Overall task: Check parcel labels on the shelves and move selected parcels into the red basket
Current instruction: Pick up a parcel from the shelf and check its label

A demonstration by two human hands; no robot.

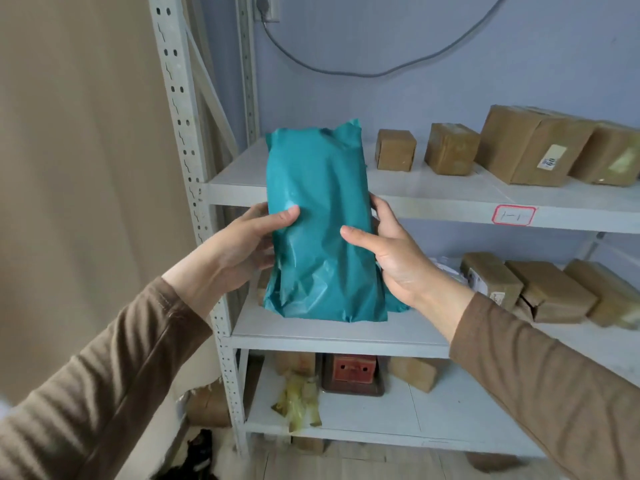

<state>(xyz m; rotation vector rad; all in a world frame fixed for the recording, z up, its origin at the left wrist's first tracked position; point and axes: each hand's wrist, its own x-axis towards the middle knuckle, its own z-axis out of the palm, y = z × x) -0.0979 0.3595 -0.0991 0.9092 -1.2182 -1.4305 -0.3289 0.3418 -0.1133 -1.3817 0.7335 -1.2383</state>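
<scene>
Both hands are clamped on the teal parcel (320, 223), the left hand (242, 244) gripping its left edge with the thumb laid across the front, the right hand (388, 251) wrapped round the right edge, thumb forward. The parcel stands upright in the air in front of the grey shelves (450, 199), level with the gap between the top and middle boards. It looks like a soft plastic mailer: the film is glossy and creased, the top and bottom ends slack and rumpled. I would judge it light and not fragile, but slippery and floppy, so holding it by the filled middle, as now, suits better than pinching a loose end. No label shows on this face. The red basket is out of sight.
</scene>
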